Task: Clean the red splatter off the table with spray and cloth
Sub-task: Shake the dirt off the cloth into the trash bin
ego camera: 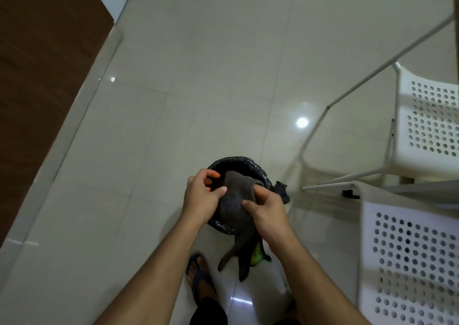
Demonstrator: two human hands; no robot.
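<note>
A grey cloth (233, 205) hangs bunched between both my hands above a small round bin lined with a black bag (238, 162). My right hand (267, 209) grips the cloth's upper right side with curled fingers. My left hand (202, 196) touches its left side, the thumb pressed on the fabric and the fingers loosely curled over the bin's opening. The cloth's tail dangles toward the floor, and a yellow-green item (257, 256) peeks from behind it. Neither the table's red splatter nor a spray bottle is in view.
Glossy pale floor tiles (198, 88) fill most of the view. Two white perforated chairs (432, 126) (409, 257) with thin metal legs stand at the right. A dark wooden panel (37, 76) runs along the left. My sandalled foot (201, 275) is below the bin.
</note>
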